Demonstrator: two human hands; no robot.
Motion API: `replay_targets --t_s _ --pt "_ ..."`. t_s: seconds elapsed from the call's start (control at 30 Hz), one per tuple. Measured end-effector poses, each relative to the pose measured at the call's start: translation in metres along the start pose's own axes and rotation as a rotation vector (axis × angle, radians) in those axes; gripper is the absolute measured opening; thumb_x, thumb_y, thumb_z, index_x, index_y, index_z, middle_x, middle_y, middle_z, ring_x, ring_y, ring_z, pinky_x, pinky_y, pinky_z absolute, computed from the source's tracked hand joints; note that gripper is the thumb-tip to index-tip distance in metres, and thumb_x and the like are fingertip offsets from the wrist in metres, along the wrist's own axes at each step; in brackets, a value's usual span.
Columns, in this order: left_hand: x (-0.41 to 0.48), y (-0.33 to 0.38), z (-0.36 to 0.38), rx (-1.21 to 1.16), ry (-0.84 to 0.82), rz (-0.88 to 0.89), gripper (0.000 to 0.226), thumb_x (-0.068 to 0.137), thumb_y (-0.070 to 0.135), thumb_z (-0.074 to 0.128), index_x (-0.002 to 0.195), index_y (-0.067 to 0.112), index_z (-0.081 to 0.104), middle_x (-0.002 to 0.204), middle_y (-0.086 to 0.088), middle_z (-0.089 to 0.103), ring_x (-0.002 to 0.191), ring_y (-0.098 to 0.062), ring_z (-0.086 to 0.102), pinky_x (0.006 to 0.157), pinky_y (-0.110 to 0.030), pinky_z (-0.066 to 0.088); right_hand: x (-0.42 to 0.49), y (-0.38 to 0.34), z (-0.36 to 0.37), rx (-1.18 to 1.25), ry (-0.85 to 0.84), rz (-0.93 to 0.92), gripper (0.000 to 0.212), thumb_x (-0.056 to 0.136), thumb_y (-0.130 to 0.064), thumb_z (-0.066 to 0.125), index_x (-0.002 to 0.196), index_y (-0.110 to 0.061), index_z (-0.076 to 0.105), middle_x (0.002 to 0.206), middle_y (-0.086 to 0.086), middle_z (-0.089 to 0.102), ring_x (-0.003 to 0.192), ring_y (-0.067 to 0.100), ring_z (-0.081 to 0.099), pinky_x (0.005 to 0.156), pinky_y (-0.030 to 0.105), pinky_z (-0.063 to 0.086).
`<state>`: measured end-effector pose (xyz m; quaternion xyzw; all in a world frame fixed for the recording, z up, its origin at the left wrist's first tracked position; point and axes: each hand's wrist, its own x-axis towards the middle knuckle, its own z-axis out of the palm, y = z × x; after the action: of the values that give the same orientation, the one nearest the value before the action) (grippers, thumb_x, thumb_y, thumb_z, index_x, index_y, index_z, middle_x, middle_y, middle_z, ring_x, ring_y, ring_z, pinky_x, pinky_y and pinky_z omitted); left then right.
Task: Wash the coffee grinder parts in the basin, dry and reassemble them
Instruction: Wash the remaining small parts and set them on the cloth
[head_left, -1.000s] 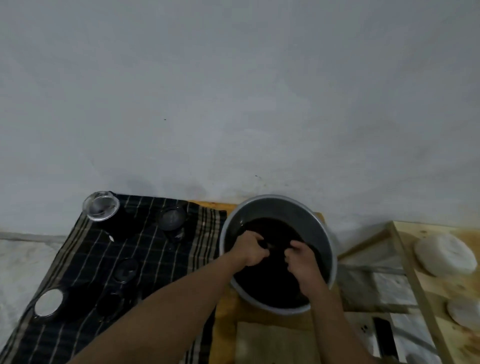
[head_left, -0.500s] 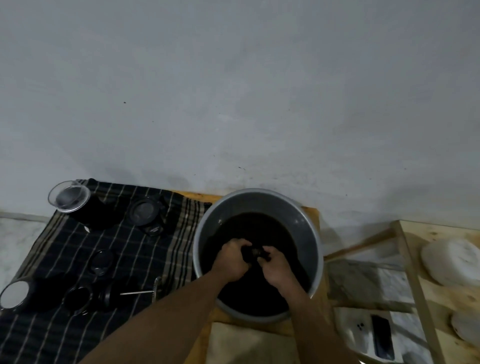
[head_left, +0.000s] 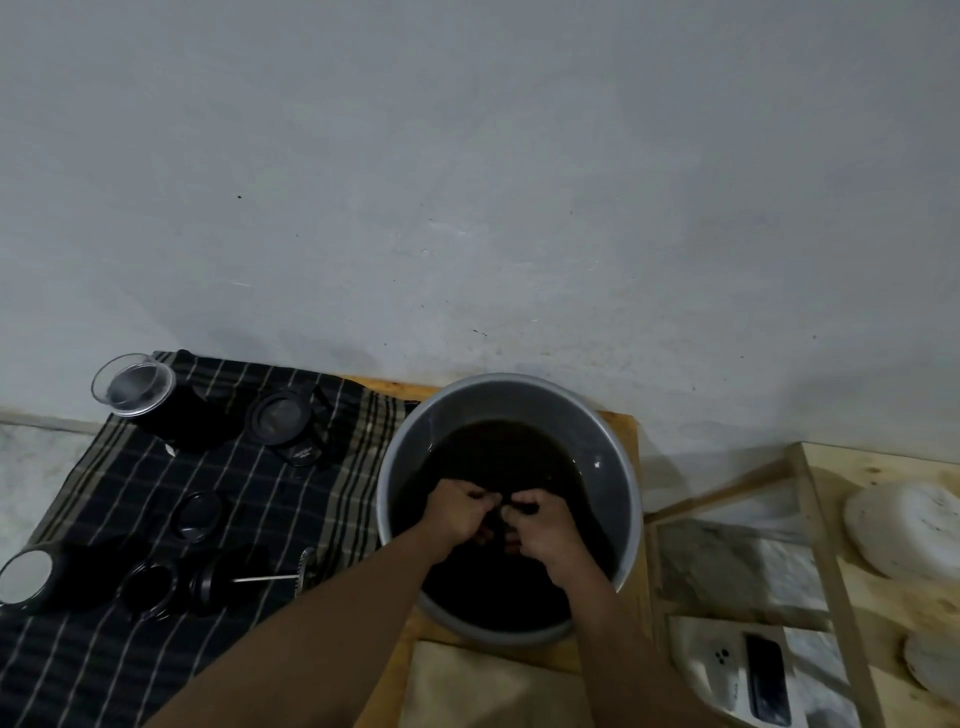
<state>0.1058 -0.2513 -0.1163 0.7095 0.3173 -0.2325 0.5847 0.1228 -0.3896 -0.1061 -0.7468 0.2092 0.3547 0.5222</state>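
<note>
A small dark grinder part (head_left: 502, 509) sits at the centre of a round grey basin (head_left: 467, 400), just above water so dark that nothing below its surface shows. The part's shape is hard to make out against that water.

The left hand (head_left: 457, 512) holds it from 9 o'clock and the right hand (head_left: 545, 530) from 3 o'clock. Both sets of fingers (head_left: 482, 498) are curled tight, knuckles up, and appear to pinch the part between them. Both forearms reach in over the basin's near rim from 6 and 7 o'clock, wrists bent down toward the water.

A wet, small piece could likely slip from this pinch and sink out of sight in the murky water. Hard scrubbing could slop water over the rim onto the wooden counter (head_left: 621, 426).

At 9 o'clock of the basin lies a dark checked cloth (head_left: 156, 493) with other pieces on it: a clear-topped container (head_left: 132, 384), a round lid (head_left: 283, 418), a ring (head_left: 197, 517) and a thin metal shaft (head_left: 260, 578). The left forearm passes close to them and could knock one. A folded beige towel (head_left: 467, 686) lies at 6 o'clock, and two phones (head_left: 766, 680) lie at 4 o'clock, within likely reach of a spill.
</note>
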Motion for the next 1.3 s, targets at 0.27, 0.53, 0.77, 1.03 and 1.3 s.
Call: replay_targets --t_s 0.27,0.53,0.77,1.03,1.3 --pt "0.0 -0.004 0.001 0.012 0.005 -0.029 0.012 0.096 0.01 0.068 0.096 0.002 0.076 0.08 -0.012 0.071 0.053 -0.016 0.06 0.048 -0.023 0.05 0.004 0.002 -0.004 0.04 -0.018 0.071 0.006 0.101 -0.019 0.058 0.106 -0.019 0.061 0.101 0.012 0.07 0.077 0.024 0.068 0.062 0.034 0.061" --pt "-0.001 0.005 -0.001 -0.074 -0.081 -0.093 0.019 0.096 0.016 0.068 0.11 0.005 0.072 0.089 -0.014 0.072 0.059 -0.018 0.06 0.054 -0.026 0.051 0.014 0.003 -0.004 0.054 0.039 0.066 0.007 0.102 -0.018 0.056 0.104 -0.013 0.061 0.087 0.012 0.066 0.056 0.016 0.055 0.052 0.029 0.05" --pt "0.008 0.005 -0.005 -0.27 -0.053 -0.178 0.018 0.099 0.017 0.066 0.104 0.001 0.071 0.085 -0.014 0.069 0.063 -0.017 0.058 0.059 -0.028 0.052 0.007 -0.005 -0.013 -0.182 -0.173 -0.016 0.027 0.103 -0.031 0.055 0.127 -0.02 0.056 0.104 0.009 0.069 0.073 0.016 0.062 0.062 0.026 0.054" --pt "0.004 0.006 -0.002 -0.249 -0.091 -0.143 0.026 0.098 0.03 0.066 0.119 0.013 0.067 0.108 -0.011 0.075 0.095 -0.031 0.074 0.082 -0.041 0.06 0.015 -0.003 0.005 0.175 -0.062 0.036 0.021 0.107 -0.024 0.043 0.117 -0.017 0.06 0.095 0.011 0.067 0.06 0.017 0.059 0.054 0.029 0.051" --pt "0.005 0.004 -0.001 -0.189 -0.025 -0.086 0.027 0.1 0.033 0.064 0.108 0.008 0.074 0.089 -0.011 0.075 0.065 -0.02 0.066 0.059 -0.029 0.053 0.014 0.0 0.014 -0.089 0.048 -0.033 0.034 0.105 -0.038 0.046 0.112 -0.008 0.06 0.081 0.009 0.065 0.057 0.016 0.057 0.05 0.027 0.046"
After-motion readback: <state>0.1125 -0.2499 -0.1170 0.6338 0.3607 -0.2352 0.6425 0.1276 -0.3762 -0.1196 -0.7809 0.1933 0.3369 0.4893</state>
